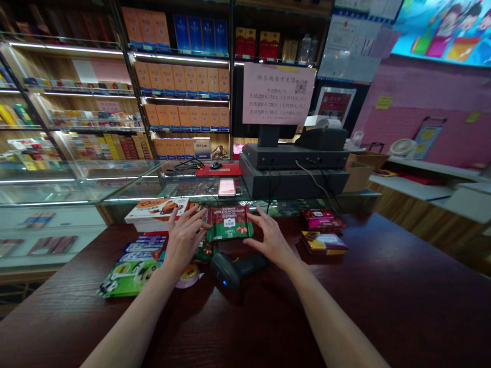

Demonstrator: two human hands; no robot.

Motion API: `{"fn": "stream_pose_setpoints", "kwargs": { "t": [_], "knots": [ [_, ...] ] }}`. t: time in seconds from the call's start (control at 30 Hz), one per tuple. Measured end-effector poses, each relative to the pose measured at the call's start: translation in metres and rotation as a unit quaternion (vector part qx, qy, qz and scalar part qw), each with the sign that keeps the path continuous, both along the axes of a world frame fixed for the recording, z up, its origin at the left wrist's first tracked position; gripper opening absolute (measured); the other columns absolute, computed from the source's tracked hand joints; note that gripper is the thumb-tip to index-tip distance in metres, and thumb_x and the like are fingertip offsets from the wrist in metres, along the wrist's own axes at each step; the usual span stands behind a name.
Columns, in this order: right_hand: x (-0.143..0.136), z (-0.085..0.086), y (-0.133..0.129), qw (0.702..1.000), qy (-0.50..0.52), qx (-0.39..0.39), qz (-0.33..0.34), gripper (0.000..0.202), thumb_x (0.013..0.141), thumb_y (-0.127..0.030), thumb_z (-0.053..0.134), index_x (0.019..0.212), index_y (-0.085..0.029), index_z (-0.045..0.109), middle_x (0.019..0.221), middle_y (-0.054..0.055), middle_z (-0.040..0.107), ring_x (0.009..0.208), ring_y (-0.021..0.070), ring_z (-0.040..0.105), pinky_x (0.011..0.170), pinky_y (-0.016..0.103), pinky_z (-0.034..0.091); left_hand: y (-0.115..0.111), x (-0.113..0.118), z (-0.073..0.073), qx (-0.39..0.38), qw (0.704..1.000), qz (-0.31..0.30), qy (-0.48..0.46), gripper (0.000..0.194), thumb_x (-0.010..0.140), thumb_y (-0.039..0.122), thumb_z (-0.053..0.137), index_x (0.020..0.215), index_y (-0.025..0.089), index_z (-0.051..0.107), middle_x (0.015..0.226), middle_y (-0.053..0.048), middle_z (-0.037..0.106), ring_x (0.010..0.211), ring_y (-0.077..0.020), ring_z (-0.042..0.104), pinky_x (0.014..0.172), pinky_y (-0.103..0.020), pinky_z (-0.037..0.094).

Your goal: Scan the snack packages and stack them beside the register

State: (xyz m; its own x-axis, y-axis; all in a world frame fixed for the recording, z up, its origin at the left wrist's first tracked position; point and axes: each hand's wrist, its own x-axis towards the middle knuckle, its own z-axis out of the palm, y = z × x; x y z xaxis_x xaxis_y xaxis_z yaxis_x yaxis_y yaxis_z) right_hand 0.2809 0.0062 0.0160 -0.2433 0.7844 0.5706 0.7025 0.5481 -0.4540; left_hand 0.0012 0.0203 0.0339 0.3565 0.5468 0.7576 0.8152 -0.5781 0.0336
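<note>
A green and brown almond chocolate packet [229, 224] lies between my two hands. My right hand [268, 237] has its fingers spread, thumb and fingertips at the packet's right end. My left hand [186, 236], fingers apart, reaches to the packet's left end and hovers over other packets, partly hiding them. Just in front of the packet rests a black handheld scanner [230, 271] with a blue light. Left of my left hand are a green panda packet [128, 278], blue and white packets [140, 249] and a white and orange Dove box [157, 209]. A round lilac item [188, 276] sits beneath my left wrist.
On the dark wooden table [383, 306], a pink packet [320, 219] and yellow-purple bars [324, 243] lie at the right. Behind stand a glass counter [134, 186], a black register [295, 174] with a paper sign [278, 94], and shelves of boxes [184, 79].
</note>
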Motion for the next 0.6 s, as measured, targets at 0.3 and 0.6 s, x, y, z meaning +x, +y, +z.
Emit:
{"fn": "stream_pose_setpoints", "kwargs": {
  "t": [0.3,0.6],
  "knots": [
    [0.0013,-0.0021,-0.0001,0.997,-0.073,0.015,-0.029,0.064,0.084,-0.033,0.071,0.143,-0.027,0.047,0.150,0.011,0.049,0.152,0.0277,0.019,0.122,0.059,0.011,-0.0009,0.0026,-0.0030,-0.004,1.000,-0.003,0.011,0.009,0.089,0.021,0.060,0.089,0.027,0.067,0.127,-0.002,0.070,0.134,-0.0294,0.052,0.119,-0.071,0.006],
    [0.0039,-0.0025,0.0014,0.994,-0.100,0.000,-0.040,0.060,0.083,-0.033,0.073,0.137,-0.025,0.051,0.148,0.012,0.052,0.152,0.0280,0.019,0.122,0.061,0.007,0.0012,0.0073,-0.0044,0.002,1.000,-0.014,0.021,0.010,0.089,0.021,0.061,0.088,0.027,0.068,0.126,-0.002,0.071,0.132,-0.0302,0.053,0.118,-0.072,0.005]
  ]
}}
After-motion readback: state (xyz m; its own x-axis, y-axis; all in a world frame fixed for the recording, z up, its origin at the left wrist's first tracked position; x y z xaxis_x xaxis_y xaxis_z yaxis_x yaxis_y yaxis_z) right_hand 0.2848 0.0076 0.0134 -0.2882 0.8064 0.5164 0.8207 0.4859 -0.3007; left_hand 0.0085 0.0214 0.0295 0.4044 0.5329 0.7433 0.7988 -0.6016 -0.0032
